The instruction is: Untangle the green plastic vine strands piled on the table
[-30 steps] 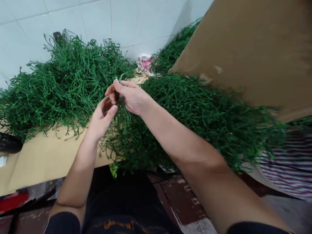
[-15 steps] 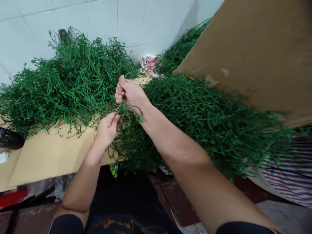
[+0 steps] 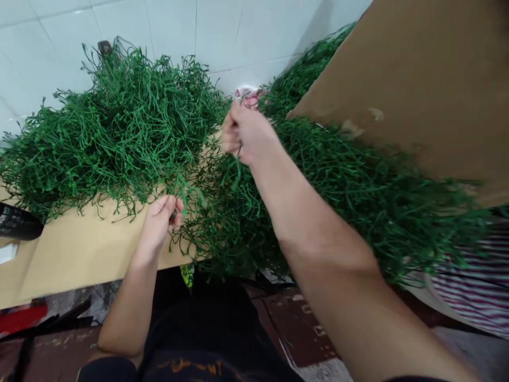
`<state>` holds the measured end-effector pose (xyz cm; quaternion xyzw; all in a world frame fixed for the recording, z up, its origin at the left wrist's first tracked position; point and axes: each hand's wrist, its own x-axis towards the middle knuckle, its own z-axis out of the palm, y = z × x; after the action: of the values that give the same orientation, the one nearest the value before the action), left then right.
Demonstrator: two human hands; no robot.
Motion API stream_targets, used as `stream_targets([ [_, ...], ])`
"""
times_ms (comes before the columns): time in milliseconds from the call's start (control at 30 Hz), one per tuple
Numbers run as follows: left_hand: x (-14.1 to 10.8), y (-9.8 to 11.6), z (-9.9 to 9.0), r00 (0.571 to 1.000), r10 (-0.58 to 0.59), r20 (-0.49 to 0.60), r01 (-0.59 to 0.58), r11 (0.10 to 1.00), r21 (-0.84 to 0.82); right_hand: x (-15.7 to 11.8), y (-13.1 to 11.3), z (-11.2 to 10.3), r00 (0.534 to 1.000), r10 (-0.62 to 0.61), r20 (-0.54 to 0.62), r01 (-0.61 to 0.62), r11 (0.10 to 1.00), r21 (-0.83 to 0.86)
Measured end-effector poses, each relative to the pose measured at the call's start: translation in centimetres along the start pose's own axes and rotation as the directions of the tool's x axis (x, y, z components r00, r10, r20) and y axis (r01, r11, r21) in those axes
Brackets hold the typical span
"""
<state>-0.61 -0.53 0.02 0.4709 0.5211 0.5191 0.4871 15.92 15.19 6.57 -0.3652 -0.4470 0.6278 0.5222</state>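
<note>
Thin green plastic stems form a large heap [image 3: 131, 122] at the left and another heap [image 3: 342, 191] at the right. Between them, near the cardboard's front part, my left hand [image 3: 164, 212] is closed on a green stem [image 3: 189, 193] whose branched tips point up and right. Higher and further right, my right hand [image 3: 246, 132] is closed and blurred over the inner edge of the right heap. A green stem hangs just below its fingers; what the fingers pinch is too blurred to make out.
Flat cardboard [image 3: 91, 244] lies under the stems. A big cardboard sheet [image 3: 429, 90] leans at the upper right. A black cup [image 3: 19, 223] stands at the left edge. Pink and white cloth [image 3: 250, 98] lies by the tiled wall, and striped fabric [image 3: 473, 286] is at the lower right.
My hands have moved apart: the right one up and to the right, the left one slightly left and down. The left hand still has a green stem in it.
</note>
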Motion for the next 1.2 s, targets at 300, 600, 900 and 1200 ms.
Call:
stream_targets([
  [300,1.5,1.7,0.9,0.992,0.126,0.004,-0.126,0.992,0.012,-6.1,2.2,2.8,0.9,0.11,0.423,0.028,0.952,-0.306],
  [600,2.3,1.2,0.2,0.995,0.097,-0.034,-0.099,0.993,-0.058,-6.3,2.5,2.7,0.826,0.308,0.472,-0.23,0.949,-0.217],
  [900,3.4,-0.1,0.1,0.999,0.031,-0.007,-0.032,0.992,-0.125,-6.0,3.3,3.5,0.857,0.227,0.462,-0.173,0.972,-0.157],
  [1200,4.0,-0.4,-0.2,0.994,0.051,-0.097,-0.055,0.998,-0.04,-5.5,2.5,1.4,0.933,0.127,0.338,-0.059,0.977,-0.203],
])
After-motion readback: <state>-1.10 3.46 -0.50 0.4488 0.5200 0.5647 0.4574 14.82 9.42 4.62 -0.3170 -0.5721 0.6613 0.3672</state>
